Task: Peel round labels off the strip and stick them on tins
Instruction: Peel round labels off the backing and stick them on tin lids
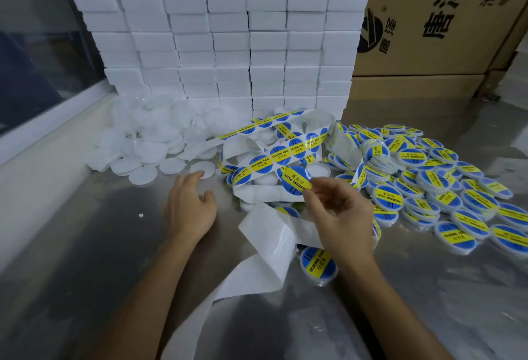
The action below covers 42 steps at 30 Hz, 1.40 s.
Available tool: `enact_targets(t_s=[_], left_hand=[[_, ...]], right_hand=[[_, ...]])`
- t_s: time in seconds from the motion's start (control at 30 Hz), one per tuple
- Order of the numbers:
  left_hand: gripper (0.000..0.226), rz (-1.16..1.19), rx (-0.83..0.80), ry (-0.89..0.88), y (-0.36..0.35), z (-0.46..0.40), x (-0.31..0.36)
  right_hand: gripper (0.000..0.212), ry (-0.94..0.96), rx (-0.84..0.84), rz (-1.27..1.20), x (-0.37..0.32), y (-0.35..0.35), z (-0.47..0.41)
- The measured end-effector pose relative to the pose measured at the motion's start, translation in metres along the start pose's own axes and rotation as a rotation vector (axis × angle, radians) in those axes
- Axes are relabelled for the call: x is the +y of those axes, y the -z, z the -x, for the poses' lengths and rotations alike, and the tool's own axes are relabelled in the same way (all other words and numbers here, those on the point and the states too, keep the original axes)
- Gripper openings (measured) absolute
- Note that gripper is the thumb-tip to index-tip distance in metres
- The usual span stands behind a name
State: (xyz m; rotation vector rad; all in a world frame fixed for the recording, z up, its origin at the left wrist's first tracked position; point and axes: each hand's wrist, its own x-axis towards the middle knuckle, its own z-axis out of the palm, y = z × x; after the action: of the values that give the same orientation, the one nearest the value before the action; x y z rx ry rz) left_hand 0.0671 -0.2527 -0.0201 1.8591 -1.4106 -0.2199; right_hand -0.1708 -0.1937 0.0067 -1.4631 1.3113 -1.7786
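At centre of worktop (pixel 114 245), just near side of tangled strip (pixel 288 153): round label (pixel 295 181) pinched by its lower edge between thumb and fingertips of right hand (pixel 334 211), yellow band running far-left to near-right. Left hand (pixel 190 205) flat, fingers relaxed, holding nothing, fingertips close to bare white tin (pixel 202 170). Bare tin lies left and slightly far of the grip, nearer left hand. Probably: left fetches tin, right carries label leftward. Labelled tins (pixel 428 182) heaped right.

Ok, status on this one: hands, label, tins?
Right hand pinches a peeled label. Left hand open, reaching toward a bare tin. Loose strip between hands.
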Motion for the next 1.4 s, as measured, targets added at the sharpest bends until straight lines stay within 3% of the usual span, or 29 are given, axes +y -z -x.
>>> enact_targets(t_s=[0.07,0.2,0.4,0.6,0.8,0.93,1.1,1.23,1.4], left_hand=[[0.051,-0.211,-0.078,-0.039,-0.004,-0.009,-0.001],[0.047,-0.407,-0.184,-0.016,-0.007,-0.025,0.001],[0.012,-0.261,0.034,-0.036,-0.001,-0.019,0.003],[0.014,-0.263,0.003,-0.118,0.007,-0.006,0.009],[0.013,0.105,0.163,-0.233,0.009,0.013,0.006],[0.012,0.441,0.175,-0.126,0.010,0.022,0.022],[0.021,0.906,0.027,-0.036,0.016,0.035,0.054],[0.015,0.997,-0.166,0.009,0.014,0.051,0.072],[0.006,1.092,-0.331,0.155,0.011,0.057,0.074]], right_hand=[[0.029,-0.008,0.005,0.008,0.001,0.001,-0.001],[0.019,-0.006,0.027,0.074,0.002,0.003,-0.003],[0.017,0.012,0.037,0.053,0.001,0.003,-0.003],[0.021,0.016,-0.026,0.065,-0.001,0.001,-0.001],[0.022,-0.038,-0.076,0.005,-0.003,-0.002,0.003],[0.027,-0.057,-0.132,-0.040,-0.007,-0.005,0.006],[0.033,-0.115,-0.146,-0.094,-0.010,-0.005,0.007],[0.040,-0.149,-0.167,-0.197,-0.012,-0.006,0.007],[0.029,-0.175,-0.146,-0.191,-0.009,-0.007,0.006]])
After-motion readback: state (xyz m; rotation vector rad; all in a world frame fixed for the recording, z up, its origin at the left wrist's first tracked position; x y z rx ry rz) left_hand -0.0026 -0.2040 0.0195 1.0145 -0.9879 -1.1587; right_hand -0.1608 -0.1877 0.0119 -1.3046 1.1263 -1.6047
